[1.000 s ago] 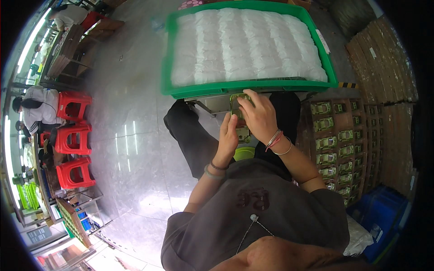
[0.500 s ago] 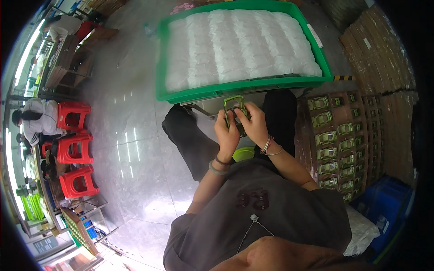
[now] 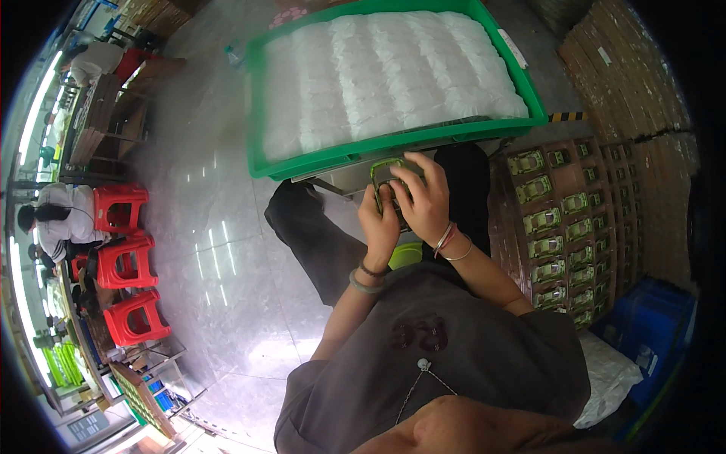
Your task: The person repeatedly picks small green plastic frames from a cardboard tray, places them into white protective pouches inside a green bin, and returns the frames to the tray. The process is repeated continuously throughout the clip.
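A small green toy car body with an open frame is held up before my lap, just short of the green crate. My left hand is closed round its left and lower side, the thumb lying over it. From the right, my right hand grips it with the thumb low and bent fingers across its right side. These fingers hide much of the part. Similar green toy car bodies lie in rows in a brown compartment tray to my right.
A green crate holding rows of white wrapped packs stands ahead. Stacked brown cardboard and a blue bin are at right. Left are red stools and seated people at benches. A yellow-green container sits between my legs.
My right hand has shifted its fingers up and over the car body's top right side. The left hand keeps its hold. The whole view has turned slightly.
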`<state>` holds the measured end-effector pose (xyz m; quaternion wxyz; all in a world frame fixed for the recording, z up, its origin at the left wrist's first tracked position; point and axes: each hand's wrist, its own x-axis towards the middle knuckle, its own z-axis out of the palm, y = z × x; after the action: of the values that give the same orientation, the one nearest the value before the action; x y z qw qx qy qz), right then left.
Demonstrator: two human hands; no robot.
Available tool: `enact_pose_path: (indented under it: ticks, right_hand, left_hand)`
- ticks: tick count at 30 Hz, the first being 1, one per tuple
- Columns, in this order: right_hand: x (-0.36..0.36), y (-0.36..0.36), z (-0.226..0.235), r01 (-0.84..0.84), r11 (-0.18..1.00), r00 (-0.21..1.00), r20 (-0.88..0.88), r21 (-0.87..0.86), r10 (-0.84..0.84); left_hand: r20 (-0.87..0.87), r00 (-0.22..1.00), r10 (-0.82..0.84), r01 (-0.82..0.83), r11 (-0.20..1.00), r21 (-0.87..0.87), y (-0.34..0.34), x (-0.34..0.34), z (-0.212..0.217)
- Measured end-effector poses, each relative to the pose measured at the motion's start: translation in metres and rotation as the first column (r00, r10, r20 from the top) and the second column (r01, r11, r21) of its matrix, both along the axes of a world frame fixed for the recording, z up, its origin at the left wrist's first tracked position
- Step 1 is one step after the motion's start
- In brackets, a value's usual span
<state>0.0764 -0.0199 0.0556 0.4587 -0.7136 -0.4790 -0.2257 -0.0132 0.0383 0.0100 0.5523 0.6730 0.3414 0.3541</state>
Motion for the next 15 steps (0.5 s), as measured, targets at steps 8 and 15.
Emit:
enact_pose_path:
  ticks: [8, 15]
  right_hand:
    - [-0.003, -0.004, -0.007, -0.128, 0.974, 0.944, -0.323, -0.187, 0.062]
    - [-0.006, -0.006, 0.0, -0.075, 0.954, 0.975, -0.22, -0.29, 0.01]
  left_hand:
    - [0.075, 0.997, -0.01, 0.019, 0.993, -0.12, -0.005, 0.001, 0.013]
    - [0.036, 0.999, 0.022, -0.017, 0.992, -0.124, -0.006, 0.0, -0.004]
